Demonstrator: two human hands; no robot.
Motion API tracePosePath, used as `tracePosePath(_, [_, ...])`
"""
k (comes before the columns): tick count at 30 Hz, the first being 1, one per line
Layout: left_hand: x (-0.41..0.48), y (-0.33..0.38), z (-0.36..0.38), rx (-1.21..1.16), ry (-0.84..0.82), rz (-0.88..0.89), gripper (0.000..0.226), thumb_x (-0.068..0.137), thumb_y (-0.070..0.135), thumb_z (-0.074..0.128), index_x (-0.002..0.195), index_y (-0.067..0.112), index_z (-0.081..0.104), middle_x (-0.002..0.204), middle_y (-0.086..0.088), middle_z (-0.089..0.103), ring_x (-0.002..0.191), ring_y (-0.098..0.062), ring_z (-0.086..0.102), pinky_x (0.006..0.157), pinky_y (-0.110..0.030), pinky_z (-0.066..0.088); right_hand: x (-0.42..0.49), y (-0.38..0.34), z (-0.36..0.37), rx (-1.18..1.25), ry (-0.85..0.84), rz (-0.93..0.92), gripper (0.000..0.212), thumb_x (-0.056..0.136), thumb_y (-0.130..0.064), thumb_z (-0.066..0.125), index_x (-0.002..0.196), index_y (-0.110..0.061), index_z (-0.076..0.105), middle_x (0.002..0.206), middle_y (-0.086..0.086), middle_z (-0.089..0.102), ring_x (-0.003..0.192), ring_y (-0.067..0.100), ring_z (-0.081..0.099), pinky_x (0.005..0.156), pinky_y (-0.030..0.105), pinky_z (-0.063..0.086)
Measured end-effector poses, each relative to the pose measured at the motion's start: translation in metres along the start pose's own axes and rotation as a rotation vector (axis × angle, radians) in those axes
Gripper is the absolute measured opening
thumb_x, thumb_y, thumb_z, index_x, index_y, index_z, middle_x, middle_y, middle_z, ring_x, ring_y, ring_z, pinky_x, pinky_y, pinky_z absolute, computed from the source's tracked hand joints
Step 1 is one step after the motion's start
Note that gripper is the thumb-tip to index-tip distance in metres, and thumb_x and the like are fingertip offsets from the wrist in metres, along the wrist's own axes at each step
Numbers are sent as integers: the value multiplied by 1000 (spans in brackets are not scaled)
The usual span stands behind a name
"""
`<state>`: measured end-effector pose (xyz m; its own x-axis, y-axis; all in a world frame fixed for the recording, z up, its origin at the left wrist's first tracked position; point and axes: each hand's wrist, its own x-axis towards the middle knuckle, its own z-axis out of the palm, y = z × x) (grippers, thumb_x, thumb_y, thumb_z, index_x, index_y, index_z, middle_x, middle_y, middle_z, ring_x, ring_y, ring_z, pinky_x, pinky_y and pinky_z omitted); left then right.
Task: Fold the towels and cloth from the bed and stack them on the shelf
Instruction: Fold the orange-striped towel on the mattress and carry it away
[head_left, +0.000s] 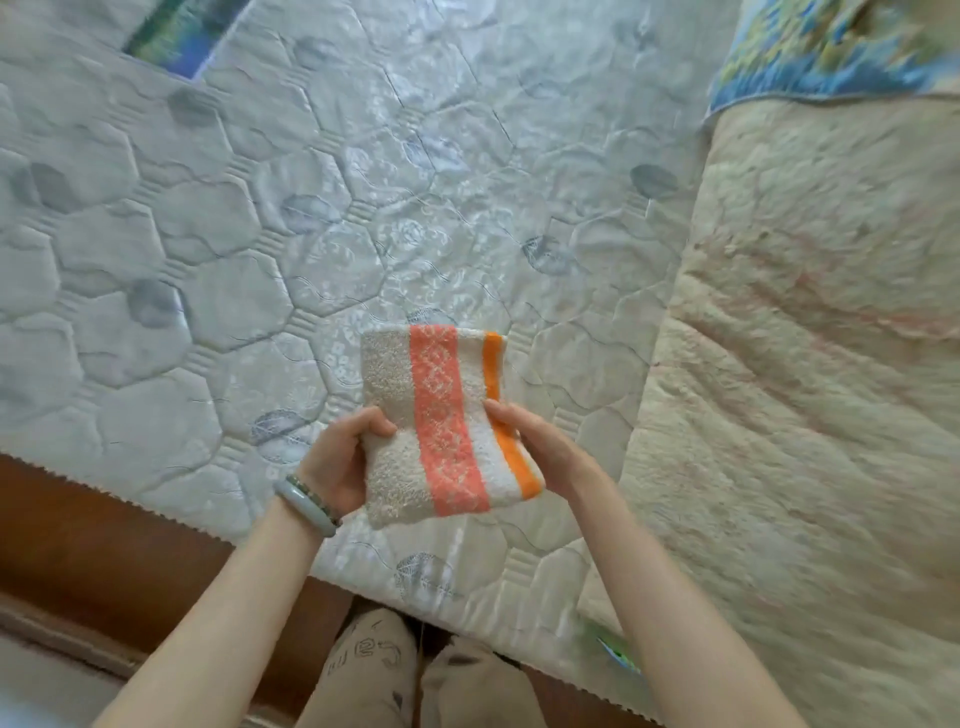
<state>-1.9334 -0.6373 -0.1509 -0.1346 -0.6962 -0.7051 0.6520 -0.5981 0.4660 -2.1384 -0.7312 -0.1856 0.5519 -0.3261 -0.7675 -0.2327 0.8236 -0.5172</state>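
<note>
head: towel (448, 415), left grip (337, 462), right grip (532, 444)

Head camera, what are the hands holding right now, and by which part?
A folded striped towel: the left hand grips its left edge, the right hand its right edge, beside the orange stripe.

Mattress: white quilted mattress (322, 171) with six-sided stitching, grey leaf spots and a zigzag trim on its near edge.
Blanket: cream fluffy blanket (810, 364) with faint pink marks, lying along the mattress's right side.
Wood: brown wooden board (104, 525) just below the mattress edge, low left.
Trousers: beige trousers (363, 670) with dark doodles, bottom middle.
Bangle: pale green smooth bangle (298, 512), touching a string of green beads (311, 496).
</note>
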Motion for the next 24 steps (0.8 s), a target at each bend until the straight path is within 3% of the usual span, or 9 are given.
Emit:
tracePosePath(2, [-43,20,-9,-90,-59,88,78,51,11,75,125,5,52,108,-19,62,95,-37,62,85,-51,53,-13,-21,40,32,-162,17,48,81,-39,61,120,-12,59,111,8,68,101,23,65,97,39,50])
tracePosePath(5, [-109,48,-27,-185,-88,229,68,57,13,73,122,5,55,105,-18,66,93,-35,65,81,-49,54,-23,-47,111,2,-285,-14,53,77,-39,69,120,-11,60,110,11,66,99,26,64,98,42,47])
tracePosePath(8, [-166,70,-57,-190,63,364,51,69,11,63,120,9,55,105,-15,63,93,-33,64,86,-48,52,-24,-68,182,-106,-355,-42,46,79,-31,65,118,-8,58,103,11,67,92,25,66,88,38,54])
tracePosePath(11, [-219,88,-96,-241,247,464,32,77,11,52,110,11,53,93,-11,67,81,-27,70,71,-40,58,-13,-87,256,-247,-400,-87,44,74,-23,68,115,-8,58,96,9,69,83,20,69,76,32,58])
tracePosePath(13, [-251,96,-126,-274,301,512,36,79,12,55,115,11,52,93,-11,68,81,-25,71,66,-37,58,-5,-93,307,-364,-450,-117,52,72,-22,73,119,-7,57,104,12,66,89,24,67,80,35,56])
tracePosePath(18, [-330,112,-220,-319,407,620,62,77,17,65,136,12,47,121,-20,62,101,-34,67,77,-43,57,14,-87,441,-580,-555,-112,39,82,1,64,117,-13,56,107,9,68,94,24,68,75,34,57])
tracePosePath(21, [-384,126,-280,-294,405,694,81,65,23,82,138,15,46,126,-19,62,110,-36,63,84,-47,54,31,-79,525,-648,-599,-116,47,81,5,63,121,-16,54,113,10,66,97,24,68,77,36,57])
tracePosePath(24, [-436,138,-339,-265,353,742,70,77,12,69,141,17,41,139,-24,49,123,-43,51,95,-56,46,51,-73,605,-690,-689,-108,56,77,2,67,126,-22,53,124,14,62,108,32,64,91,48,53])
